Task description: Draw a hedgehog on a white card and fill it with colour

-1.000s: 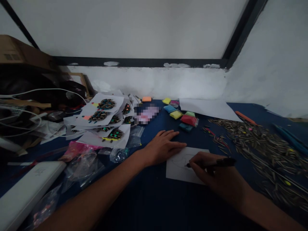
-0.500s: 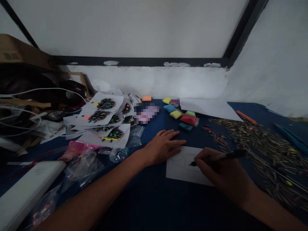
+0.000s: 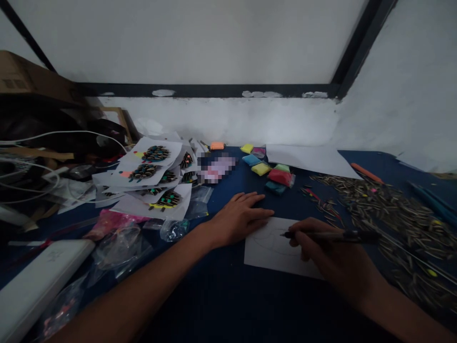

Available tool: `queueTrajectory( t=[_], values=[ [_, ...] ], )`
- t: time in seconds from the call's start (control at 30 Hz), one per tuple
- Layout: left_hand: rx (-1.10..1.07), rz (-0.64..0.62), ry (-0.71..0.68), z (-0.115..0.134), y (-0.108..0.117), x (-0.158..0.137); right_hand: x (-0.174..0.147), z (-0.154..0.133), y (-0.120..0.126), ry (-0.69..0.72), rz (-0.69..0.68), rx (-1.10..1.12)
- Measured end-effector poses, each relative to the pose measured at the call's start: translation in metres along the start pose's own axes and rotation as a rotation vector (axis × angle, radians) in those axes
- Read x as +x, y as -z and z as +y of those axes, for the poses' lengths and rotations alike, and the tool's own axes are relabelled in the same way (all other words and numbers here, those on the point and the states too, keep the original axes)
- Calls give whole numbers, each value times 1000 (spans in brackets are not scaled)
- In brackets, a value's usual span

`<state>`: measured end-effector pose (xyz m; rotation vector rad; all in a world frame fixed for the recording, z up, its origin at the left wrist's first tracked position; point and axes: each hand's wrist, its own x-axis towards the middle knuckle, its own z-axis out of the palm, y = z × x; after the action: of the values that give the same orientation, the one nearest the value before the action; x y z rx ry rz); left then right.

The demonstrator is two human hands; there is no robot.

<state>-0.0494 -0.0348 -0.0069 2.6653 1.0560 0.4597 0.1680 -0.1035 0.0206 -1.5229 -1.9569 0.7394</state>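
A small white sheet of paper [image 3: 266, 255] lies on the blue table in front of me, with a faint curved outline drawn on it. My right hand [image 3: 332, 255] is closed around a dark pen [image 3: 337, 235], whose tip is over the upper middle of the drawing. Whether the tip touches the paper I cannot tell. My left hand [image 3: 243, 216] rests flat with its fingers spread, at the sheet's upper left corner. The right part of the sheet is hidden beneath my right hand.
Striped seeds [image 3: 385, 205] are heaped on the right. Coloured clay packets [image 3: 280, 177] lie beyond the sheet, near a larger white paper [image 3: 310, 159]. At left are stacked papers with seed-covered figures [image 3: 155, 153], plastic bags [image 3: 121, 247] and a white box-like object [image 3: 46, 286].
My right hand has moved the pen tip up and slightly left over the drawing, and the pen lies flatter. My left hand stays in place on the sheet's corner.
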Motion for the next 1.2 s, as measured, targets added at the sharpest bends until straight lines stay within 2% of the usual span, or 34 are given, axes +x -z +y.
queueTrajectory(
  t=[0.17, 0.53, 0.77, 1.2],
  values=[
    [4, 11, -13, 1, 2, -1, 3, 1, 1, 17, 26, -45],
    [81, 63, -19, 4, -4, -1, 6, -5, 1, 68, 41, 7],
    [115, 58, -24, 4, -6, 0, 7, -13, -8, 62, 6, -10],
    [96, 45, -31, 5, -2, 1, 12, -7, -16, 86, 19, -96]
  ],
)
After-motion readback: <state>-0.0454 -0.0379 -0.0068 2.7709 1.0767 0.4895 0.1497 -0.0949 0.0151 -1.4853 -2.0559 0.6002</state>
